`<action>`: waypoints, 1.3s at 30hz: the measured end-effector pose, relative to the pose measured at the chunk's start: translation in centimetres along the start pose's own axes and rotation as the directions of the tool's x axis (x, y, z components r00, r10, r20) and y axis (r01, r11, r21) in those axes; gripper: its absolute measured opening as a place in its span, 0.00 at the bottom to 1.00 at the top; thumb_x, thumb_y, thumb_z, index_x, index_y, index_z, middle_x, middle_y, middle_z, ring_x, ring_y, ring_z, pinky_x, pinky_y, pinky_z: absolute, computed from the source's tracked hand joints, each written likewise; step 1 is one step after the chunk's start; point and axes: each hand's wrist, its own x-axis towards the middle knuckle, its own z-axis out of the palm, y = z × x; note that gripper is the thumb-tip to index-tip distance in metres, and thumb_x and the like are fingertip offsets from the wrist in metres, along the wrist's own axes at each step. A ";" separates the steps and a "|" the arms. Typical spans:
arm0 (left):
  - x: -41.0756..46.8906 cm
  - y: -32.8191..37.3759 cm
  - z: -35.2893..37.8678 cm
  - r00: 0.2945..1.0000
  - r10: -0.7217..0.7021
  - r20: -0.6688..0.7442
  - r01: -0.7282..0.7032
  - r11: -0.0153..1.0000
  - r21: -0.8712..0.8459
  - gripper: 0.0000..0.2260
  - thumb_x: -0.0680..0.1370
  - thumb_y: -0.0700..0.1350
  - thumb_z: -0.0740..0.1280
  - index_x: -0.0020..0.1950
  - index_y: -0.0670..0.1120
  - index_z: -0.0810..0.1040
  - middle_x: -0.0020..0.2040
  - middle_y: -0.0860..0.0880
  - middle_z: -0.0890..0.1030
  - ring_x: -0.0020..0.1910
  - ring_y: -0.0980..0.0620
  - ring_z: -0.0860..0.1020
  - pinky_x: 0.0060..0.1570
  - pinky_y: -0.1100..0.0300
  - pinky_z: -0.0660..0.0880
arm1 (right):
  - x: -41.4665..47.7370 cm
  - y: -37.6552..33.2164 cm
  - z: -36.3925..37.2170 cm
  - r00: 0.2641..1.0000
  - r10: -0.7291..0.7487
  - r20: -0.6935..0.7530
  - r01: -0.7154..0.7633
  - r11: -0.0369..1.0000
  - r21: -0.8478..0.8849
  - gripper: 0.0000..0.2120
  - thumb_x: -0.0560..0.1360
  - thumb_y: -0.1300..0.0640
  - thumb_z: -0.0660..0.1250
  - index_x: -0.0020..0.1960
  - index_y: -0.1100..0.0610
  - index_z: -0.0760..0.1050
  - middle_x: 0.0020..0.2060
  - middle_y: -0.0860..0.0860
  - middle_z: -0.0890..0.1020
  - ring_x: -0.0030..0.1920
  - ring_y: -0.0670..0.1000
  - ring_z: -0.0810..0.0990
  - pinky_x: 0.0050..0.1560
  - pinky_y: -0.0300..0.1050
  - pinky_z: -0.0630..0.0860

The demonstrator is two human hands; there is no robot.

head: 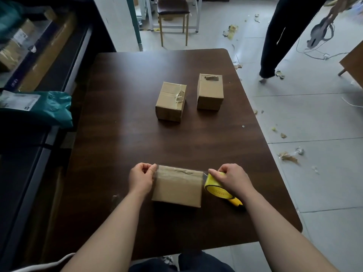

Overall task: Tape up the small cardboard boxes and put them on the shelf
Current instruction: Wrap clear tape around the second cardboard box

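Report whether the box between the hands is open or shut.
Shut: flaps of the box lie flat, with tape stretched across them from the left hand to the tape dispenser in the right hand.

A dark wooden counter [121,134] stands on a pale grey tiled floor [314,118] littered with torn scraps [288,156], with a dark shelf [78,61] along its left side and 1 brown-seated chair [172,7] beyond its far end, by a white metal frame [172,27].
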 end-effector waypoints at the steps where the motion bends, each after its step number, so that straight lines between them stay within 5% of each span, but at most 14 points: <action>1: 0.1 -0.1 0.0 1.000 -0.003 0.004 0.003 1.000 0.005 0.08 0.77 0.45 0.69 0.44 0.40 0.79 0.37 0.46 0.80 0.32 0.52 0.74 0.32 0.60 0.72 | 0.1 0.0 0.1 1.000 0.003 0.002 -0.003 1.000 0.000 0.19 0.74 0.35 0.63 0.44 0.50 0.79 0.41 0.46 0.79 0.45 0.48 0.77 0.44 0.45 0.75; 28: 0.8 -0.7 0.3 0.997 -0.059 0.040 0.058 0.998 0.031 0.09 0.78 0.45 0.69 0.44 0.40 0.78 0.36 0.47 0.80 0.33 0.51 0.76 0.36 0.58 0.74 | 0.8 -0.5 0.7 0.998 0.032 0.052 -0.026 0.994 -0.102 0.20 0.75 0.35 0.62 0.48 0.52 0.80 0.41 0.46 0.79 0.44 0.48 0.76 0.42 0.44 0.73; 33: 0.7 -0.5 0.8 0.999 -0.012 0.031 0.004 0.974 0.225 0.08 0.79 0.47 0.66 0.46 0.42 0.75 0.41 0.50 0.77 0.41 0.49 0.74 0.40 0.57 0.67 | 0.8 -0.4 1.2 0.997 0.045 0.054 -0.040 0.995 -0.093 0.20 0.75 0.35 0.62 0.48 0.51 0.79 0.41 0.46 0.79 0.44 0.48 0.76 0.44 0.44 0.74; 39: 0.8 -0.7 1.7 0.997 -0.035 0.072 0.015 0.966 0.260 0.08 0.82 0.46 0.60 0.55 0.43 0.69 0.47 0.46 0.75 0.48 0.44 0.74 0.46 0.55 0.67 | 0.4 -0.1 2.4 0.998 0.059 0.017 -0.058 0.997 -0.055 0.20 0.74 0.35 0.63 0.46 0.51 0.79 0.42 0.47 0.80 0.46 0.50 0.78 0.45 0.45 0.73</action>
